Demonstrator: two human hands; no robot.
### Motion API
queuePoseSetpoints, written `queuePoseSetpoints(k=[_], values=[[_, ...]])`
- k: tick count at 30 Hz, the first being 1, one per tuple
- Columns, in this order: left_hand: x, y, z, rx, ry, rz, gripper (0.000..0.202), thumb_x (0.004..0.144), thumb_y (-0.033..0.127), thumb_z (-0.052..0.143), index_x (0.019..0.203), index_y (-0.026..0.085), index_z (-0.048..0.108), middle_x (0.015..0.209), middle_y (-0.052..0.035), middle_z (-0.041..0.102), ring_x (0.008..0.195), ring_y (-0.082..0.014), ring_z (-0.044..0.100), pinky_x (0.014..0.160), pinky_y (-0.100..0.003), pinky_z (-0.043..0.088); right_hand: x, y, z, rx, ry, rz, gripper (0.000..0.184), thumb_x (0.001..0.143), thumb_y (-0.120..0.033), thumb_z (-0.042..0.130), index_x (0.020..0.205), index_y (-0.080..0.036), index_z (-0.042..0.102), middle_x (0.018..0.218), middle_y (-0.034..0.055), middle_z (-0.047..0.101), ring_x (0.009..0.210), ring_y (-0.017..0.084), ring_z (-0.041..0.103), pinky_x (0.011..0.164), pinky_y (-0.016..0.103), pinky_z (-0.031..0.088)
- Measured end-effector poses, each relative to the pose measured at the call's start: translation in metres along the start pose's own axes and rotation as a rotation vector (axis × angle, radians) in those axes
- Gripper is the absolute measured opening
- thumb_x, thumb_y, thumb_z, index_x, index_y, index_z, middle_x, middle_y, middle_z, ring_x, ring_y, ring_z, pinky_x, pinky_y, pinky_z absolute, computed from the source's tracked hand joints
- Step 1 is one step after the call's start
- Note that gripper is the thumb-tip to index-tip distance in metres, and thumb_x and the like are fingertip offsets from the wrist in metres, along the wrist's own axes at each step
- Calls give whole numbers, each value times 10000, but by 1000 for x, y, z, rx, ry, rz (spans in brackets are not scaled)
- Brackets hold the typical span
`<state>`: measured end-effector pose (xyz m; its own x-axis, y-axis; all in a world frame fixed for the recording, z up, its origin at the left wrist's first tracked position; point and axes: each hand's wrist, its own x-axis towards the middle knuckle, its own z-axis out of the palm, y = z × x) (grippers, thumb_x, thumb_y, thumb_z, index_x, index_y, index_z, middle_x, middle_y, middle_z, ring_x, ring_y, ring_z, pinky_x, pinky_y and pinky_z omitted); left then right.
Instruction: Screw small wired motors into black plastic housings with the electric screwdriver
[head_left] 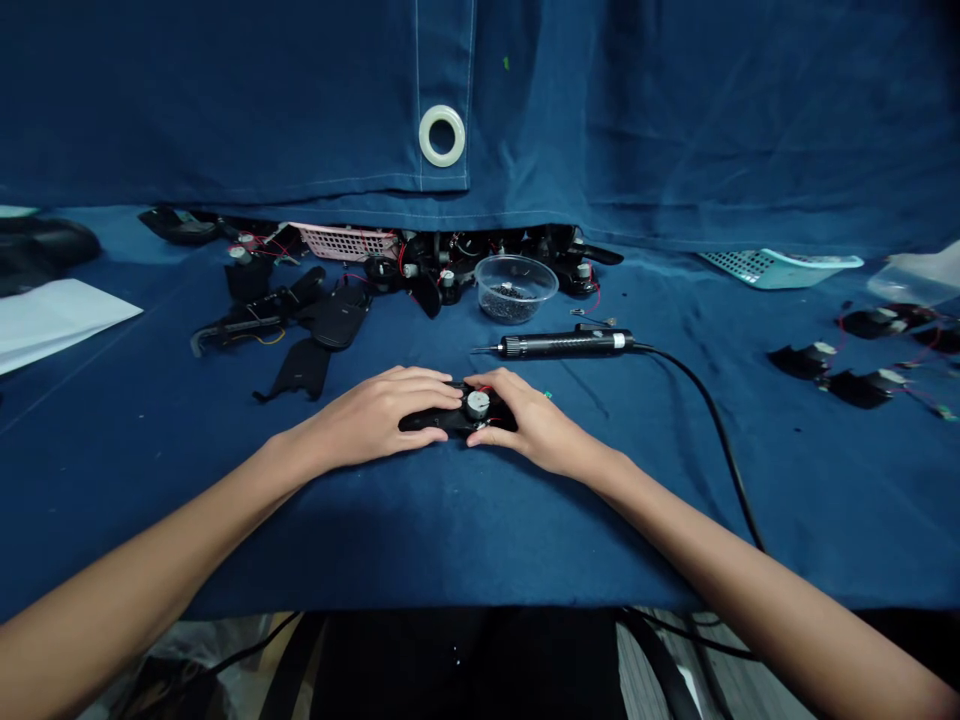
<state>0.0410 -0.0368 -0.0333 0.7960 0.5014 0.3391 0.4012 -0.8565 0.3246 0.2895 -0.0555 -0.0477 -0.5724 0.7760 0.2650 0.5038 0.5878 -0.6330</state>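
Observation:
Between my two hands, low on the blue cloth, lies a black plastic housing (433, 420) with a small round silver motor (478, 404) and a bit of red wire on it. My left hand (382, 415) grips the housing's left part, fingers over the far side and thumb along the near edge. Around its right end my right hand (534, 420) is closed, with thumb and fingers either side of the motor. Just beyond lies a black electric screwdriver (566, 344), its bit pointing left. A clear round tub (516, 290) of small dark screws stands behind it.
Black plastic parts (334, 318) lie at the left, near a white paper sheet (60, 318). A pink basket (349, 243) and more wired parts line the curtain's foot. Rightward are a teal basket (784, 268) and several black pieces (862, 388). The screwdriver's cable (712, 410) runs over the front edge.

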Motion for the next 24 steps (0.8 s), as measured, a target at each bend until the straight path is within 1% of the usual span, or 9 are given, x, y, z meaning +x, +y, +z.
queuePoseSetpoints(k=[2, 4, 6, 8, 10, 13, 17, 20, 24], values=[[-1, 1, 1, -2, 18, -4, 373, 877, 335, 613, 1238, 244, 594, 1213, -34, 643, 1240, -216, 510, 1047, -406, 418, -1, 1, 0, 17, -1, 5, 608, 773, -496, 684, 1279, -232, 472, 1235, 81, 561, 1129, 240, 541, 964, 436, 448], [-2, 2, 2, -10, 35, 1, 355, 879, 325, 613, 1224, 242, 602, 1208, -32, 646, 1243, -211, 508, 1051, -399, 413, -1, 1, -2, 41, 0, 14, 576, 800, -482, 663, 1290, -244, 477, 1226, 71, 566, 1091, 219, 557, 947, 410, 459], [-3, 3, 3, -18, 40, 8, 322, 884, 315, 609, 1196, 237, 617, 1209, -31, 645, 1256, -208, 496, 1053, -396, 412, -1, 1, -3, 52, 24, 17, 467, 859, -440, 610, 1270, -248, 503, 1197, 62, 573, 1036, 191, 573, 922, 377, 468], [-4, 4, 2, -34, 52, 16, 287, 886, 307, 606, 1162, 235, 635, 1210, -35, 644, 1257, -211, 495, 1049, -402, 416, -1, -1, -5, 38, 56, 9, 326, 901, -394, 567, 1187, -239, 559, 1135, 56, 587, 983, 176, 580, 891, 353, 474], [-4, 4, 0, -58, 87, 20, 267, 881, 297, 611, 1138, 235, 649, 1198, -44, 649, 1241, -218, 510, 1038, -413, 428, -1, -3, -6, 13, 68, 2, 235, 909, -370, 561, 1094, -229, 594, 1061, 50, 603, 939, 175, 583, 857, 343, 478], [-3, 4, -5, -87, 156, 34, 259, 865, 274, 629, 1118, 231, 662, 1169, -56, 660, 1203, -224, 540, 1019, -413, 452, -1, -5, -6, 5, 59, 12, 201, 905, -347, 569, 1063, -226, 596, 1003, 40, 621, 889, 173, 592, 814, 329, 484], [-4, 3, -13, -67, 216, 43, 265, 846, 258, 653, 1108, 231, 671, 1160, -59, 663, 1181, -230, 553, 1011, -410, 461, -1, -5, -6, 9, 59, 11, 197, 910, -311, 557, 1087, -230, 590, 1022, 39, 633, 899, 176, 598, 815, 328, 481], [-5, 3, -13, -51, 168, 40, 255, 849, 268, 652, 1101, 234, 675, 1148, -50, 668, 1174, -227, 552, 1004, -402, 460, -1, -5, -6, 15, 57, 2, 208, 913, -298, 551, 1108, -234, 586, 1050, 39, 633, 929, 180, 595, 835, 334, 475], [-4, 3, -5, -44, 99, 13, 247, 861, 299, 638, 1099, 244, 676, 1157, -35, 665, 1178, -219, 543, 1002, -394, 449, 0, -4, -5, 28, 51, -1, 227, 916, -281, 547, 1136, -234, 580, 1084, 37, 630, 956, 174, 590, 853, 330, 466]])
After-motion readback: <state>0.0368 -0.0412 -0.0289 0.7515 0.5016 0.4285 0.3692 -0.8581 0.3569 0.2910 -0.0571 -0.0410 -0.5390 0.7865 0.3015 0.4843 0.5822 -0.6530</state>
